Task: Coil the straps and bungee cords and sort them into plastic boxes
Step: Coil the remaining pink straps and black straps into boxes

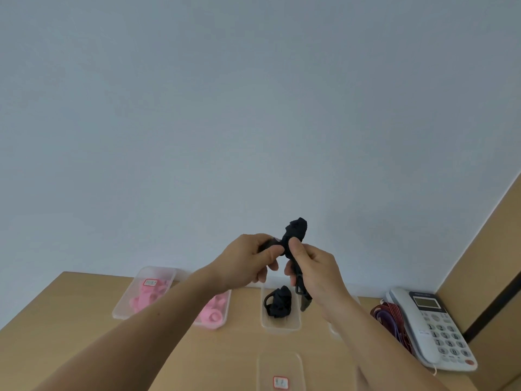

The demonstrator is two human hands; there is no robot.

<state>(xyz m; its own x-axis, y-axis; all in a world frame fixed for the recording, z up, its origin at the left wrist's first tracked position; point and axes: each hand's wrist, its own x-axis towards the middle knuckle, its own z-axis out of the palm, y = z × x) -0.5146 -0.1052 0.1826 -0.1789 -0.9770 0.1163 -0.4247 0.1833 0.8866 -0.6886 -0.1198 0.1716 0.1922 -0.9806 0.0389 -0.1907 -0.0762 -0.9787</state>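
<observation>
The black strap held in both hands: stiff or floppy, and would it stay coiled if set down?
Probably floppy: the black strap bunches unevenly above the right hand and its tail hangs limp below. Likely light, since the left hand only pinches it. It may loosen once released; the coiled strap in the clear box looks puffed open.

Both bare forearms outstretched and raised, left hand and right hand close together, fingers curled.

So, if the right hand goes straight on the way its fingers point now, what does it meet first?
Probably the left hand, gripping the same black strap beside the right hand; depth is unclear.
</observation>
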